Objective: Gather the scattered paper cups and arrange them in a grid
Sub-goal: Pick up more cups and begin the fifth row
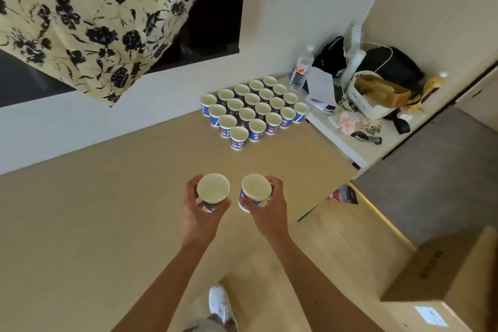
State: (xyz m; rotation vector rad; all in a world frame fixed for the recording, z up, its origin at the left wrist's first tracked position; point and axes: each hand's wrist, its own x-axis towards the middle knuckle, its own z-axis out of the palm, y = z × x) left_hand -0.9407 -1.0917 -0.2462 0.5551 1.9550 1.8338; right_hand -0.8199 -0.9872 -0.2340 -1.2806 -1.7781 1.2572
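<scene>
**Two more cups to add**

The cup grid stands on the table. Its long rows run left to right. Both hands are on the near side of the grid, well apart from it. The left hand wraps around one cup. The right hand wraps around another cup and looks a little closer. Both arms reach forward.

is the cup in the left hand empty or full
Empty. The cup in the left hand is upright with its mouth open toward the camera, and its pale inside shows bare down to the bottom.
</scene>
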